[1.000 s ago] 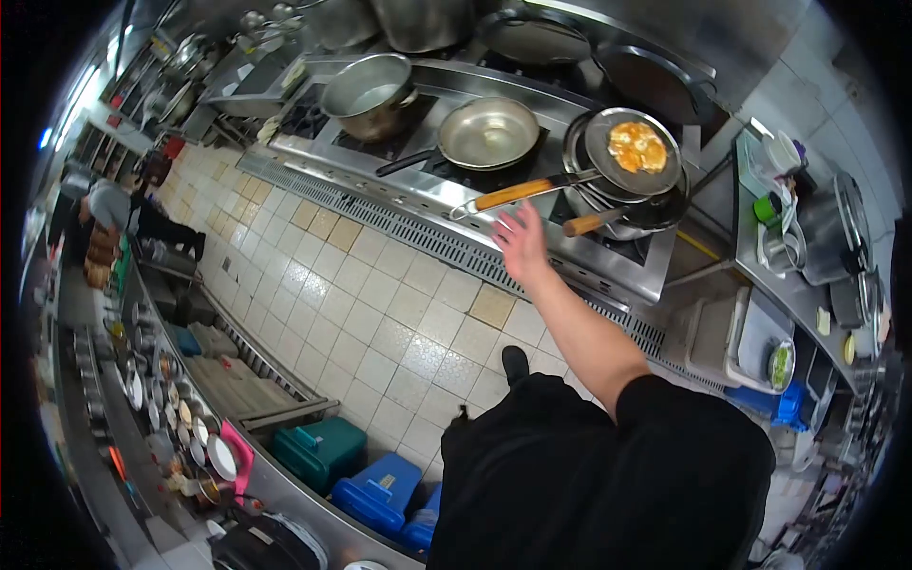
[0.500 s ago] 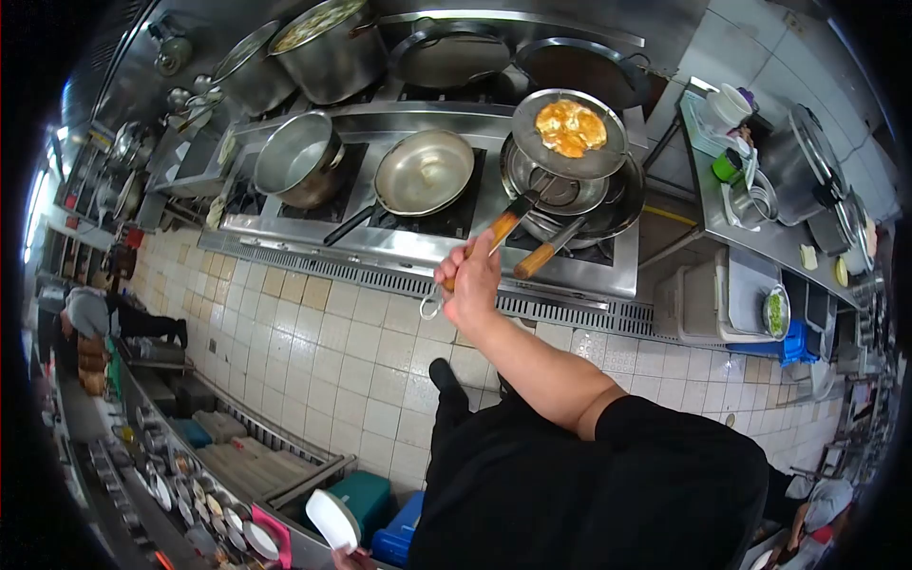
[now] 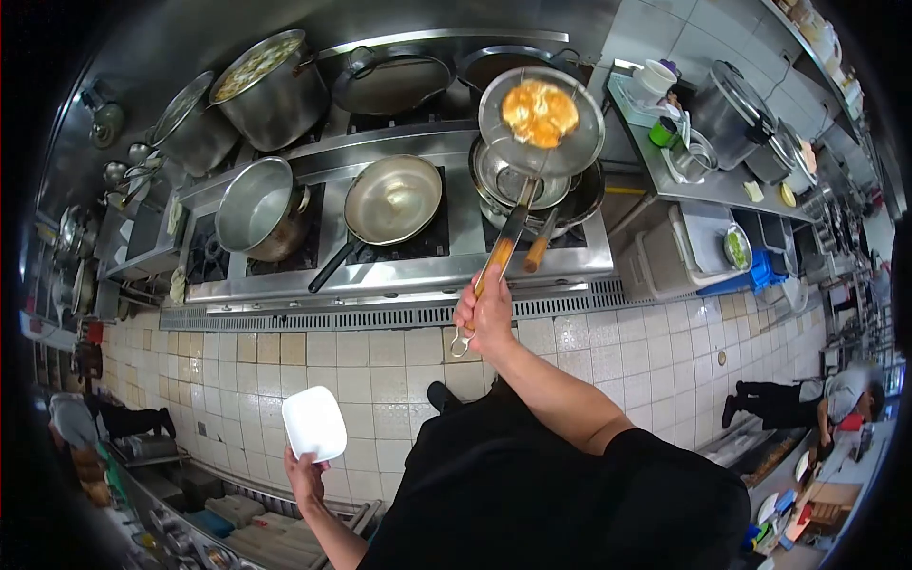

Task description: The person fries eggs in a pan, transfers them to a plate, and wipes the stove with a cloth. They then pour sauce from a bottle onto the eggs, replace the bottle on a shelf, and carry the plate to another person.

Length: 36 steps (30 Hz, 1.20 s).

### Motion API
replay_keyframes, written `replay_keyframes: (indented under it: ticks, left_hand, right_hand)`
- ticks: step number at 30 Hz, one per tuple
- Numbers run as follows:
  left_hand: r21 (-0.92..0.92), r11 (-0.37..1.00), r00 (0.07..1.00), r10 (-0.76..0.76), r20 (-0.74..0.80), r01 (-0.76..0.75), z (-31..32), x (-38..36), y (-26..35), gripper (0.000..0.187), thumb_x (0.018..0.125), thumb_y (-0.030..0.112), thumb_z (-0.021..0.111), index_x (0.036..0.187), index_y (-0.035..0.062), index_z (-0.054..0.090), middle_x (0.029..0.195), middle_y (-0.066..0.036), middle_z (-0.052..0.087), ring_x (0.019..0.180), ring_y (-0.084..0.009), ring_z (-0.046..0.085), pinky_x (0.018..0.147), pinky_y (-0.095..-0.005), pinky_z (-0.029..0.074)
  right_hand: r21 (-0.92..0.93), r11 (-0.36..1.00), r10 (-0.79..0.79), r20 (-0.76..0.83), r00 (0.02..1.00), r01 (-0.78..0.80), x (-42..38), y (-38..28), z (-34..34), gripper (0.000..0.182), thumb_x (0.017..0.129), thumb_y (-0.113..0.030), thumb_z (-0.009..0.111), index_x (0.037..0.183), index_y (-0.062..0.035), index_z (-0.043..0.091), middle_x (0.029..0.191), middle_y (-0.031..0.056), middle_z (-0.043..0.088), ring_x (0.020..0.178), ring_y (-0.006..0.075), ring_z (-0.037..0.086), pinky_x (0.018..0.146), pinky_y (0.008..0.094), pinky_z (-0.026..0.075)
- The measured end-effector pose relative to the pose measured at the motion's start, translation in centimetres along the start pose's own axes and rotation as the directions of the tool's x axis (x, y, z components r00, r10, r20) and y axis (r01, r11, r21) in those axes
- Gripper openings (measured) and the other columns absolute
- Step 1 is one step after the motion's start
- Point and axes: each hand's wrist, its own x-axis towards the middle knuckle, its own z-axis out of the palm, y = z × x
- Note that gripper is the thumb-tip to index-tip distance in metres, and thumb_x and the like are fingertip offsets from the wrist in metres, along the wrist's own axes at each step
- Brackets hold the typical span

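My right hand (image 3: 489, 315) is closed around the wooden handle of a round skimmer (image 3: 581, 150), raised over the right burner. On its mesh lies a fried egg (image 3: 540, 113), orange and white. Beneath the skimmer are a metal colander (image 3: 551, 195) and a wok, partly hidden, with a wooden handle (image 3: 540, 249) sticking out toward me. At the lower left, my left hand (image 3: 306, 478) grips a white rectangular dish (image 3: 315, 423) by its near edge. The dish is over the tiled floor, apart from the stove.
A frying pan (image 3: 394, 199) and a deep pot (image 3: 255, 209) stand on the stove. Behind them are a tall stockpot (image 3: 275, 100) and another wok (image 3: 394, 84). A steel side table (image 3: 731, 195) stands right. Two people work at the far left and right.
My left hand has brought the white dish up and forward into fuller view. The skimmer with the egg is lifted higher above the wok. The head view has shifted.
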Motion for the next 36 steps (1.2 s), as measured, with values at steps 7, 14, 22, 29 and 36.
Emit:
replay_keyframes:
  ticks: [7, 14, 22, 29, 36]
  left_hand:
    - [0.011, 1.0, 0.988, -0.009, 0.156, 0.007, 3.4, 5.4, 0.9, 0.024, 0.072, 0.002, 0.05, 0.095, 0.0044, 0.045, 0.077, -0.009, 0.058, 0.052, -0.0163, 0.054, 0.045, -0.0268, 0.046]
    - [0.078, 0.996, 0.959, -0.068, 0.274, 0.049, 5.6, 7.4, 0.8, 0.032, 0.073, 0.002, 0.051, 0.105, 0.002, 0.047, 0.082, -0.01, 0.06, 0.056, -0.0173, 0.058, 0.048, -0.0274, 0.05]
    - [0.062, 0.998, 0.953, -0.007, 0.302, -0.012, 11.1, 9.1, 1.4, 0.031, 0.08, 0.002, 0.046, 0.111, 0.001, 0.046, 0.088, -0.012, 0.06, 0.062, -0.0178, 0.06, 0.052, -0.0278, 0.053]
    - [0.045, 0.991, 0.906, 0.094, 0.412, -0.123, 20.6, 11.6, 5.2, 0.034, 0.083, 0.003, 0.044, 0.117, -0.0021, 0.044, 0.1, -0.016, 0.057, 0.071, -0.0219, 0.062, 0.054, -0.0296, 0.054]
    - [-0.042, 0.979, 0.831, 0.191, 0.522, -0.198, 32.2, 14.1, 9.0, 0.037, 0.08, 0.002, 0.049, 0.116, -0.005, 0.041, 0.093, -0.018, 0.058, 0.067, -0.0226, 0.063, 0.058, -0.0307, 0.057]
  right_hand:
    - [-0.03, 1.0, -0.01, -0.088, 0.996, 0.007, 2.6, 0.6, -2.0, 0.042, 0.09, -0.055, 0.04, 0.084, -0.0138, 0.038, 0.055, -0.001, 0.035, 0.041, 0.0103, 0.033, 0.036, 0.0261, 0.032]
    - [-0.112, 0.993, -0.028, -0.014, 1.0, 0.027, 0.8, -0.3, -1.3, 0.04, 0.091, -0.053, 0.04, 0.084, -0.0136, 0.037, 0.056, -0.0011, 0.037, 0.039, 0.0103, 0.037, 0.031, 0.024, 0.031]
    - [-0.107, 0.994, -0.015, -0.113, 0.994, 0.003, 4.0, 1.7, -3.5, 0.037, 0.092, -0.05, 0.041, 0.084, -0.0137, 0.037, 0.056, -0.0006, 0.037, 0.037, 0.0102, 0.034, 0.032, 0.0261, 0.032]
    - [-0.352, 0.931, -0.092, 0.022, 0.995, 0.094, -1.3, -2.2, -2.5, 0.032, 0.095, -0.039, 0.04, 0.082, -0.01, 0.038, 0.054, 0.001, 0.039, 0.036, 0.0096, 0.035, 0.031, 0.0272, 0.034]
    - [-0.711, 0.694, -0.05, 0.104, 0.993, 0.109, -8.4, -7.2, -6.0, 0.029, 0.096, -0.033, 0.042, 0.081, -0.008, 0.04, 0.053, 0.0016, 0.041, 0.034, 0.0083, 0.036, 0.03, 0.0249, 0.034]
